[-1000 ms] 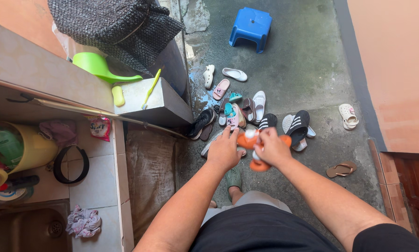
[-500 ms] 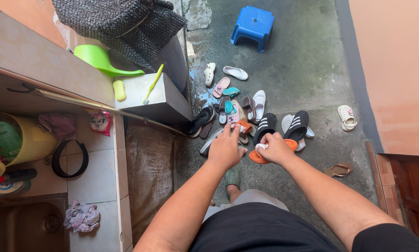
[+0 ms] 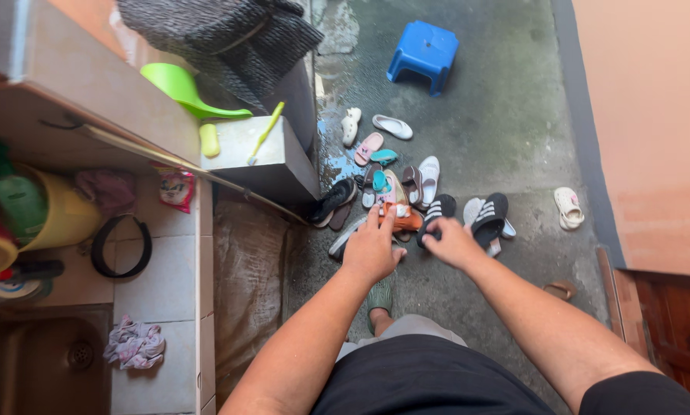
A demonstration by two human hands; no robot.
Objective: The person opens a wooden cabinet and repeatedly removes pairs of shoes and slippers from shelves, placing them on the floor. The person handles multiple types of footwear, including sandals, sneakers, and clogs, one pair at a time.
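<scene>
Head view, looking down past black shorts to a wet concrete floor (image 3: 514,146).

Left hand (image 3: 372,250): fingers spread, laid over an orange slipper (image 3: 403,220), fingertips reaching toward the pile of sandals (image 3: 395,180). It touches the slipper; a grip cannot be confirmed, since the palm hides the contact.

Right hand (image 3: 452,242): fingers curled together, knuckles up. Whether it pinches anything cannot be told; its tips sit just beside a black striped slide (image 3: 438,209).

Change over the last second: both hands held orange slippers up near a white item, clear of the floor. Half a second ago one orange slipper was under the right hand, low to the ground. Now only one orange slipper shows, down among the pile between the hands, and none shows at the right hand. Judgement: the orange pair has been lowered to the floor at the near edge of the heap, and the handling of it looks close to finished.

Surroundings: second black striped slide (image 3: 489,217) right of the first; white clog (image 3: 569,207) well apart to the right; blue plastic stool (image 3: 423,52) farther off; green dipper (image 3: 185,91) and yellow-green brush (image 3: 264,133) on the concrete ledge (image 3: 280,165) at left; yellow bucket (image 3: 61,219) on the tiled counter (image 3: 168,269).
</scene>
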